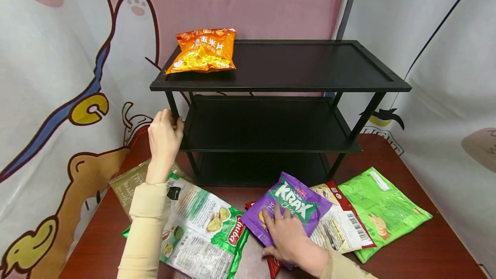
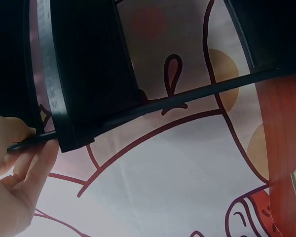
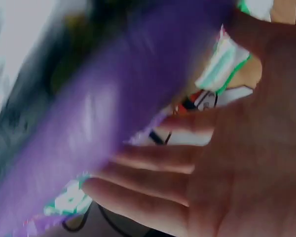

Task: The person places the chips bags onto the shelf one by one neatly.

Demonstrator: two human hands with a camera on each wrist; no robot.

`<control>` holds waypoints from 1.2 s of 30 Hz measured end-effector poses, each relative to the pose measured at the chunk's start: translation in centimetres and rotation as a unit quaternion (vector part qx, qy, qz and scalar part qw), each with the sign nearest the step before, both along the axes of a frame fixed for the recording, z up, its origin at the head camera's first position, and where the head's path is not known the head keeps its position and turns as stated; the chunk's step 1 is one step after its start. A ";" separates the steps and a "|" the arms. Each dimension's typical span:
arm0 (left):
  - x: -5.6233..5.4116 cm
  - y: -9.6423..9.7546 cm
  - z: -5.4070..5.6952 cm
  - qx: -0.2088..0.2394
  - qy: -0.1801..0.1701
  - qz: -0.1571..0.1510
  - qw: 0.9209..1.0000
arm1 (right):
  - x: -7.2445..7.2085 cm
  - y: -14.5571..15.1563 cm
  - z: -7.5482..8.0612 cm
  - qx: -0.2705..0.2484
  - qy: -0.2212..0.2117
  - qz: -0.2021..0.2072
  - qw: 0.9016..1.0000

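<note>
A black three-tier shelf [image 1: 271,124] stands on the reddish-brown table. My left hand [image 1: 164,137] grips its thin front left post just under the top tier; in the left wrist view the thumb and fingers [image 2: 45,155] wrap round that post [image 2: 172,101]. My right hand [image 1: 288,236] rests with spread fingers on a purple KRAX snack bag [image 1: 296,203] in front of the shelf. Close up in the right wrist view, the purple bag [image 3: 93,108] is blurred, and the straight fingers [image 3: 138,192] lie against it. An orange snack bag [image 1: 205,51] sits on the top tier's left end.
A green-and-white Chuba bag [image 1: 209,227] lies front left, overlapping a brownish packet [image 1: 133,182]. Right of the purple bag are a red-and-cream packet [image 1: 341,223] and a bright green bag [image 1: 383,210]. Printed cloth [image 1: 263,3] hangs behind the table [image 1: 434,244] and at its sides.
</note>
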State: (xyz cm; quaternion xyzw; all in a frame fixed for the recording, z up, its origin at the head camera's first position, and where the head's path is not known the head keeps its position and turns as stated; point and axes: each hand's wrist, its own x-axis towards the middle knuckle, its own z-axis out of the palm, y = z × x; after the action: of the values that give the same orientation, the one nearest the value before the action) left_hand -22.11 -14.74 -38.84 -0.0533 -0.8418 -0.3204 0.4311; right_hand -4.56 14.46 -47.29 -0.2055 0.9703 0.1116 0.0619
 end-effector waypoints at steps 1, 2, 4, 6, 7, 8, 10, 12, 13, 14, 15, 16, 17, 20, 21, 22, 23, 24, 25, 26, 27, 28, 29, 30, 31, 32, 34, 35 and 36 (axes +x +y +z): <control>0.0 0.0 0.0 0.000 0.000 0.000 1.000 | 0.0 -0.3 -0.4 0.010 0.017 0.005 1.000; 0.0 0.0 0.1 0.000 0.000 -0.001 1.000 | 0.0 -0.4 -0.7 0.017 0.037 0.011 0.999; 0.0 0.0 0.1 0.000 0.000 -0.001 1.000 | -0.2 -0.6 -1.0 0.010 0.064 0.016 0.998; 0.0 0.0 0.0 0.000 -0.002 -0.002 1.000 | -0.4 -0.6 -1.1 -0.008 0.072 0.019 0.997; 0.0 0.0 0.0 0.000 -0.002 -0.001 1.000 | -0.5 -0.5 -1.0 -0.015 0.071 0.021 0.997; 0.1 0.0 0.0 0.000 -0.002 -0.001 1.000 | -0.6 -0.4 -0.8 -0.024 0.069 0.026 0.997; 0.1 0.0 0.0 -0.001 0.000 -0.001 1.000 | -0.6 -0.1 -0.5 -0.039 0.062 0.038 0.997; 0.1 0.0 0.0 -0.002 0.002 -0.002 1.000 | -0.7 0.2 -0.2 -0.053 0.061 0.051 0.995; 0.0 0.0 0.0 -0.003 0.004 -0.002 1.000 | -0.7 0.4 0.0 -0.060 0.065 0.057 0.995; 0.0 0.0 -0.1 -0.003 0.006 -0.002 1.000 | -0.7 0.6 0.1 -0.066 0.065 0.062 0.994; 0.0 0.0 -0.1 -0.003 0.008 -0.002 1.000 | -0.7 0.8 0.3 -0.073 0.065 0.065 0.993; 0.0 0.0 -0.1 -0.003 0.009 -0.002 1.000 | -0.7 0.9 0.4 -0.079 0.066 0.070 0.992; 0.0 0.0 -0.1 -0.003 0.011 -0.001 1.000 | -0.7 1.1 0.6 -0.087 0.067 0.075 0.991; -0.1 -0.1 -0.1 -0.003 0.011 -0.001 1.000 | -0.7 1.5 1.5 -0.113 0.080 0.088 0.986; 0.0 -0.1 0.0 -0.003 0.009 -0.001 1.000 | -0.7 1.6 1.9 -0.123 0.089 0.090 0.984; 0.0 -0.1 0.0 -0.004 0.008 -0.002 1.000 | -0.7 1.7 2.3 -0.132 0.101 0.090 0.982; 0.0 -0.1 0.0 -0.004 0.007 -0.002 1.000 | -0.7 1.8 2.8 -0.139 0.111 0.085 0.980; 0.0 -0.1 0.0 -0.004 0.005 -0.003 1.000 | -0.7 1.9 3.4 -0.145 0.125 0.081 0.978; 0.0 -0.1 0.0 -0.004 0.005 -0.002 1.000 | -0.7 2.1 3.9 -0.148 0.139 0.075 0.976; 0.0 -0.1 0.1 -0.004 0.004 -0.002 1.000 | -0.7 2.3 4.5 -0.153 0.150 0.068 0.974; 0.0 -0.1 0.1 -0.004 0.005 -0.002 1.000 | -0.7 2.5 5.1 -0.158 0.164 0.064 0.972; 0.0 -0.1 0.1 -0.005 0.005 -0.001 1.000 | -0.6 2.7 5.7 -0.165 0.176 0.060 0.969; 0.0 -0.1 0.1 -0.005 0.005 -0.001 1.000 | -0.6 2.9 6.3 -0.173 0.190 0.059 0.965; 0.0 -0.1 0.1 -0.004 0.006 -0.001 1.000 | -0.6 3.1 6.8 -0.183 0.207 0.061 0.959; 0.0 -0.1 0.1 -0.004 0.006 0.000 1.000 | -0.5 3.4 7.3 -0.195 0.222 0.062 0.953; 0.0 0.0 0.1 -0.004 0.006 -0.001 1.000 | -0.5 3.6 7.8 -0.209 0.238 0.066 0.946; 0.0 0.0 0.1 -0.003 0.005 -0.002 1.000 | -0.4 4.0 8.7 -0.236 0.276 0.078 0.929; 0.0 0.0 0.1 -0.003 0.005 -0.002 1.000 | -0.4 4.2 9.1 -0.247 0.295 0.087 0.919; 0.0 0.0 0.0 -0.002 0.005 -0.002 1.000 | -0.3 4.3 9.5 -0.258 0.312 0.095 0.909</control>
State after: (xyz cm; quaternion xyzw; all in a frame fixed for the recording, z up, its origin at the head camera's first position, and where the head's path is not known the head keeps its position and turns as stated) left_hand -22.07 -14.75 -38.79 -0.0571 -0.8403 -0.3195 0.4342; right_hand -4.88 18.77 -37.77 -0.2598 0.9110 -0.0788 -0.3103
